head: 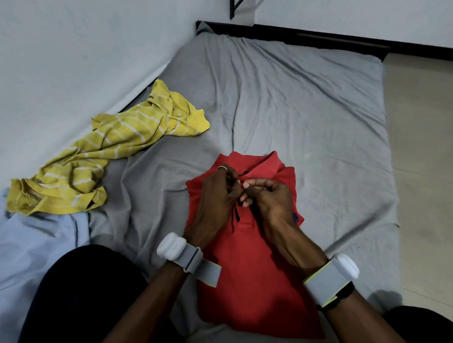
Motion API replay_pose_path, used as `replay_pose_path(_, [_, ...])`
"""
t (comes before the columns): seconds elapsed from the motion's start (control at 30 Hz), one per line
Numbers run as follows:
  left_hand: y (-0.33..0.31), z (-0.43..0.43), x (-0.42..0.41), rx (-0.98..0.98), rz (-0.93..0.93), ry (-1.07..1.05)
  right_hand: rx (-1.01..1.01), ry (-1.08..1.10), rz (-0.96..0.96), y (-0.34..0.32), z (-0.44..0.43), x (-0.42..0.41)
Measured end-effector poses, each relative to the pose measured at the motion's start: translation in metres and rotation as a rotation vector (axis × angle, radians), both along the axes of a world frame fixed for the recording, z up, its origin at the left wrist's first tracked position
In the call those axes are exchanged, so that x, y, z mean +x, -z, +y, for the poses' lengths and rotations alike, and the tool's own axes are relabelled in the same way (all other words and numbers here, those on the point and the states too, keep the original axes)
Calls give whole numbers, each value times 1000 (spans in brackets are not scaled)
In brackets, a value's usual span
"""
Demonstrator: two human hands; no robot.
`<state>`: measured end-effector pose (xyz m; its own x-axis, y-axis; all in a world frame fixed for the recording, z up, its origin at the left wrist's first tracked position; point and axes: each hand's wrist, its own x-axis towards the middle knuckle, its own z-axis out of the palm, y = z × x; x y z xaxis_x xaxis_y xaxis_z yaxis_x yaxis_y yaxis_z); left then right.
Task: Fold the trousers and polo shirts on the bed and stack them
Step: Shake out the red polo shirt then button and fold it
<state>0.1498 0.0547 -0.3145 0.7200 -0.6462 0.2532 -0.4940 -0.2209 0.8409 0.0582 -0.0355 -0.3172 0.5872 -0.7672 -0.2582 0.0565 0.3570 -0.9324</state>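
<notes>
My left hand (219,194) and right hand (269,198) are pinching the red polo shirt (254,287) at its placket (237,216), perhaps buttoning. Its body is stretching lengthwise toward me.

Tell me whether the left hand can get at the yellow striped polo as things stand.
Probably yes, once freed: the left hand pinches the placket of the red polo, but the yellow striped polo lies to its left with only bare grey sheet between them.
</notes>
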Motion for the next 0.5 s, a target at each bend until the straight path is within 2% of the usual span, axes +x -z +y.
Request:
replay_pose_path(0.17, [-1, 0, 1, -7, -6, 47, -47, 67, 8, 6, 6, 1])
replay_pose_path(0.3, [1, 1, 2, 25, 111, -42, -54, 45, 28, 9, 5, 1])
replay_pose_path(0.5, [5, 2, 4, 60, 127, -62, -59, 7, 58, 10, 4, 3])
